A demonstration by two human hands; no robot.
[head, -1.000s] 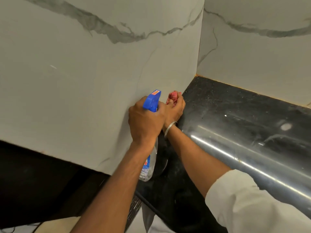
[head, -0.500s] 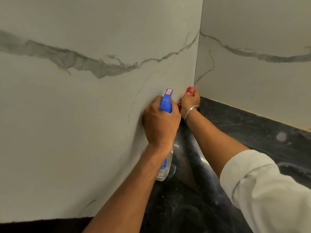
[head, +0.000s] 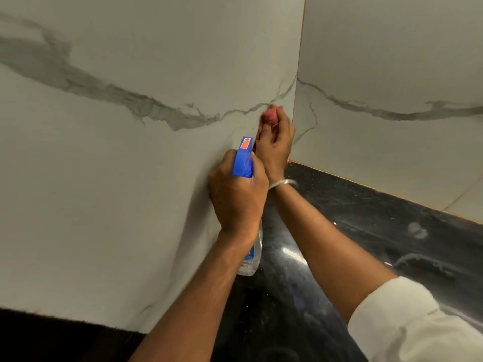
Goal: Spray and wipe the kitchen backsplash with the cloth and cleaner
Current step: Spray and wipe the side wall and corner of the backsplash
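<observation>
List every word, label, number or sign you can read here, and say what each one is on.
Orange-red sticker on top of the blue plastic spray head: print too blurred to read.
Blue-and-white label on the clear spray bottle below the left hand: too small and blurred to read.
Grey-veined marble backsplash, black stone counter, pink cloth: no text seen.

Dim, warm light; soft glare streaks the glossy black stone desk (head: 295, 254); edges bow with wide-angle distortion; slight motion blur.
</observation>
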